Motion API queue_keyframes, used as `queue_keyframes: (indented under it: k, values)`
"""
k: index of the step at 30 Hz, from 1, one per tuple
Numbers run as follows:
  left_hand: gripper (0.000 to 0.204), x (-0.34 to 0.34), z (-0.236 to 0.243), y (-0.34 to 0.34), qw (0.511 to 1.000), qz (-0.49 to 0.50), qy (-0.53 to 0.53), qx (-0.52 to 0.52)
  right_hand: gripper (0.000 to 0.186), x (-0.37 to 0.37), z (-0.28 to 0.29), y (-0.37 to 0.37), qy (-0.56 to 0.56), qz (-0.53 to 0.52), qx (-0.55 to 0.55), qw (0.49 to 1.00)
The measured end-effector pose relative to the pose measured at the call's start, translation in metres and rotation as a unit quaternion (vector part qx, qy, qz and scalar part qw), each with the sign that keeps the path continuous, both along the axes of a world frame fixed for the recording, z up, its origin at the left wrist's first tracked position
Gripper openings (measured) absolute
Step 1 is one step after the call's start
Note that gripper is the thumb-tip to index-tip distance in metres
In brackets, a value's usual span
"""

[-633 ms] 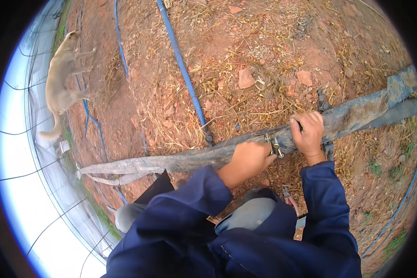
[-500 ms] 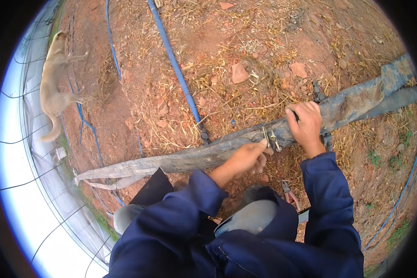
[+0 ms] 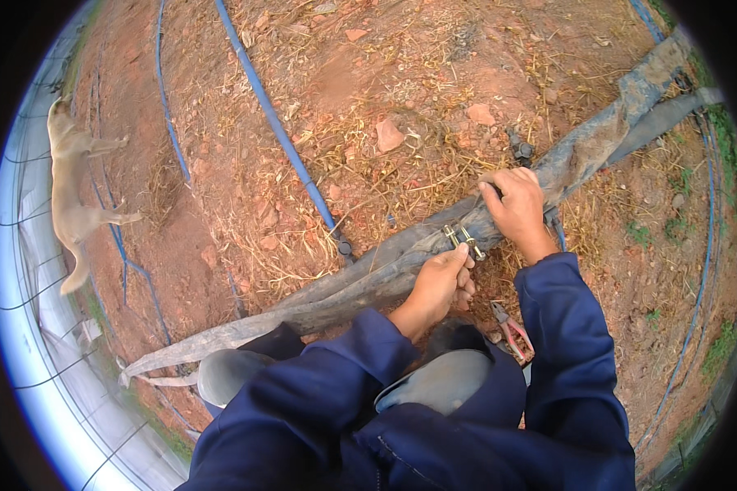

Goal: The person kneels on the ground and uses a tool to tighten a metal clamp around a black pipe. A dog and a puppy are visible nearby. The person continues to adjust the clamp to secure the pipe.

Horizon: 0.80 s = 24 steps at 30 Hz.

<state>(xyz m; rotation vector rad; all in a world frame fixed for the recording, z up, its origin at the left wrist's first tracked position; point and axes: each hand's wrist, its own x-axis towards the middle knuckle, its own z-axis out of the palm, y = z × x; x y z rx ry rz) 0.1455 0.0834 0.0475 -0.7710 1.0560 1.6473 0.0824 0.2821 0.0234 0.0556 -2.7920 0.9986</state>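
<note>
A long, muddy grey hose (image 3: pixel 368 278), flat and soft-looking, runs across in front of my knees. Two brass-coloured bolts stand out from a metal hose clamp (image 3: pixel 465 244) around it. My left hand (image 3: pixel 438 290) is closed, its thumb and curled forefinger pinching at the near bolt end. Just right of the clamp, my right hand (image 3: pixel 516 211) lies over the hose with its fingers wrapped around it; the fingertips are partly hidden. Red-handled pliers (image 3: pixel 512 331) lie on the ground between my right forearm and knee.
Blue pipe (image 3: pixel 278 123) joins the hose at a black fitting (image 3: pixel 344 245); another black fitting (image 3: pixel 520 150) sits beyond my right hand. Stones (image 3: pixel 389 135) and straw cover the red soil. A pale dog (image 3: pixel 72 192) stands at far left by plastic sheeting (image 3: pixel 65 352).
The whole view has shifted and turned slightly, so the hose slants more steeply. Both hands keep their places at the clamp and hose. The dog's head has turned.
</note>
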Motion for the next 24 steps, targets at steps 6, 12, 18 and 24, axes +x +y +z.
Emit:
queue_keyframes:
  k: [6,12,18,24]
  values:
    - [0.034,0.001,-0.002,-0.004,0.999,-0.015,-0.026,0.014,0.008,0.011,-0.003,-0.011,-0.014,-0.018,0.031,0.999]
    - [0.035,-0.006,-0.014,0.007,0.969,-0.153,0.125,-0.150,0.009,0.011,-0.017,-0.029,-0.001,-0.064,0.069,0.996]
    - [0.041,-0.013,-0.009,0.004,0.880,-0.324,0.236,-0.255,0.013,0.016,-0.005,-0.041,-0.061,-0.067,-0.005,0.996]
    - [0.039,-0.021,0.008,-0.005,0.758,-0.462,0.356,-0.293,0.018,0.058,0.013,-0.048,-0.132,-0.055,-0.107,0.984]
